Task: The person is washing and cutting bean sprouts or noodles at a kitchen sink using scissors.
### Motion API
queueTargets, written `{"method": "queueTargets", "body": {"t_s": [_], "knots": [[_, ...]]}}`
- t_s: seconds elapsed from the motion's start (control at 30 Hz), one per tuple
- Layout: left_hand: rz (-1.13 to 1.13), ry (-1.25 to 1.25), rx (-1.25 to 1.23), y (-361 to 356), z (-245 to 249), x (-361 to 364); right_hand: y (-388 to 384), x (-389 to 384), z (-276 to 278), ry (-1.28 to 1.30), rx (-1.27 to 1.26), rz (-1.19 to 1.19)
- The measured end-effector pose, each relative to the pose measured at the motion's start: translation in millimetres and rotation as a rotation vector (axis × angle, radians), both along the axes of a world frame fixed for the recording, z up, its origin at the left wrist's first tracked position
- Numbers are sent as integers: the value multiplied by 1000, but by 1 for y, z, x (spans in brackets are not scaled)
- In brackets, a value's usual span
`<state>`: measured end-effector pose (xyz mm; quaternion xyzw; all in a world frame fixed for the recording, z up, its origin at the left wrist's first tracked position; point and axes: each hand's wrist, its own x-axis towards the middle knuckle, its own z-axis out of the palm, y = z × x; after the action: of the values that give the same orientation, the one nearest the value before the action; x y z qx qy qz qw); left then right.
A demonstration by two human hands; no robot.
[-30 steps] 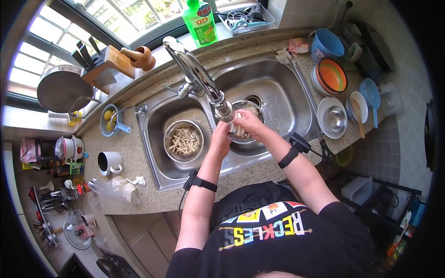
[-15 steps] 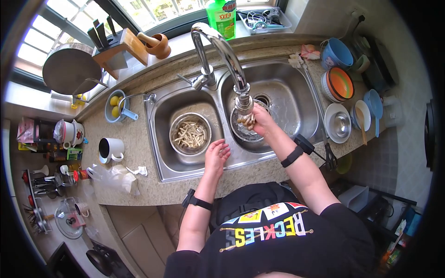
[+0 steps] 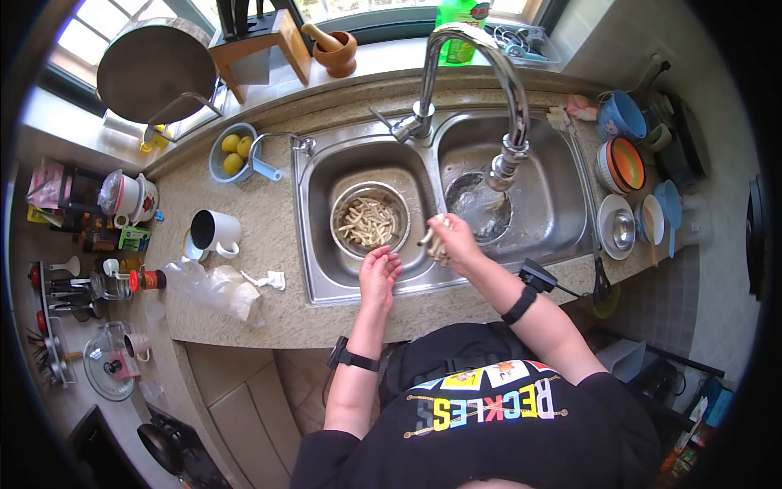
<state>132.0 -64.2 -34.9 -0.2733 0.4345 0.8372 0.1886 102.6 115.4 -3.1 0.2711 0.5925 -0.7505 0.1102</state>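
Note:
My right hand is closed around a small bunch of mushrooms with long pale stems, above the right part of the divider between the sink basins. Near the front rim of the left basin, my left hand holds nothing, its fingers loosely curled and apart. Just beyond it stands a steel bowl with many mushrooms in it. A second bowl sits in the right basin under the faucet, water running into it.
Left of the sink are a blue colander with yellow fruits, a white mug and a plastic bag. Stacked bowls and a white plate line the right counter. A knife block and wooden mortar stand behind.
My right hand has moved from under the faucet toward the left basin with the mushrooms. My left hand stays near the left basin's front rim. The whole view has shifted.

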Motion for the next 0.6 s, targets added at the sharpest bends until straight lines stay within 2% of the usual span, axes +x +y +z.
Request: {"method": "queueTargets", "body": {"t_s": [0.1, 0.13, 0.17, 0.23, 0.3, 0.37, 0.4, 0.43, 0.5, 0.53, 0.57, 0.6], "knots": [[45, -7, -13, -26, 0, 5, -56, -23, -14, -5, 10, 10], [66, -10, -23, -41, 0, 7, -79, -38, -37, 6, -69, 32], [70, -19, -27, -43, -1, 10, -79, -37, -37, -16, -85, 86], [101, -10, -32, -60, -1, 11, -99, -50, -14, -184, -281, 64], [101, 6, -26, -65, -1, 14, -100, -54, -34, -244, -194, 76], [110, 3, -37, -73, -2, 15, -90, -53, -53, -204, -388, 132], [107, 2, -44, -73, -4, 15, -93, -48, -17, -210, -365, 51], [101, -14, -23, -70, -8, 15, -79, -48, -69, -183, -370, 37], [87, -10, -22, -68, -10, 13, -76, -46, -59, -208, -447, -49], [56, -10, 9, -60, -10, 10, -69, -44, -54, -130, -528, -14], [56, -10, 6, -60, -6, 11, -80, -45, -51, -130, -531, -13], [34, -6, -6, -56, -2, 7, -88, -48, -49, 8, -412, 14]]}}
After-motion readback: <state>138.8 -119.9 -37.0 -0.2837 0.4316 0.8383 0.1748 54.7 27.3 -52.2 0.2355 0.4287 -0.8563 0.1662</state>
